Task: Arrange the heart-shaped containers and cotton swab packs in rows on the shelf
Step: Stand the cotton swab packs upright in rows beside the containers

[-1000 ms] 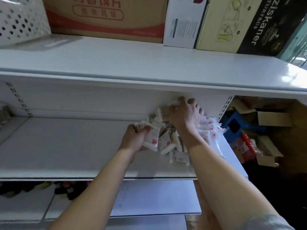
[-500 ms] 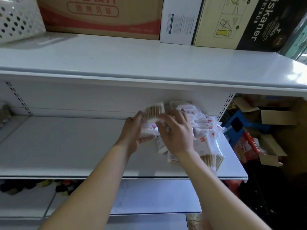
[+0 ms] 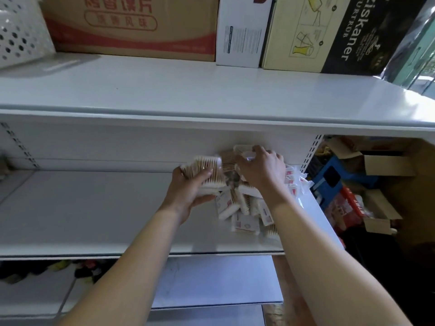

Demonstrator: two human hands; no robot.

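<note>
Quickly, head view only. Landmark: pile of cotton swab packs (image 3: 244, 208) at the right end of the white middle shelf (image 3: 94, 208), up against the back panel.

Left hand (image 3: 188, 194) is at the left edge of the pile, fingers curled round a cotton swab pack (image 3: 207, 169) held lifted off the shelf; the swab tips show as a tan and white row above the fingers. Right hand (image 3: 261, 171) is over the back of the pile, palm down, fingers and thumb pinching another clear pack (image 3: 244, 152) near the back panel. Both forearms reach in from the bottom of the view.

Packs in the pile lie loose and overlapping, not in rows; several show red and white labels. More clear packs (image 3: 294, 180) poke out right of the right wrist, by the perforated upright (image 3: 312, 151). Heart-shaped containers: cannot pick any out.

Above the pile, the top shelf (image 3: 211, 90) carries a perforated white basket (image 3: 21, 31) far left, a brown carton with red print (image 3: 131, 27), a white box (image 3: 242, 31), a yellow and black glassware box (image 3: 329, 34).

Right of the pile, past the shelf end: open cardboard boxes (image 3: 381, 165), a blue item (image 3: 327, 180). Below the pile, a lower shelf (image 3: 211, 283); dark mixed items (image 3: 58, 269) under the middle shelf at left, blurred.
</note>
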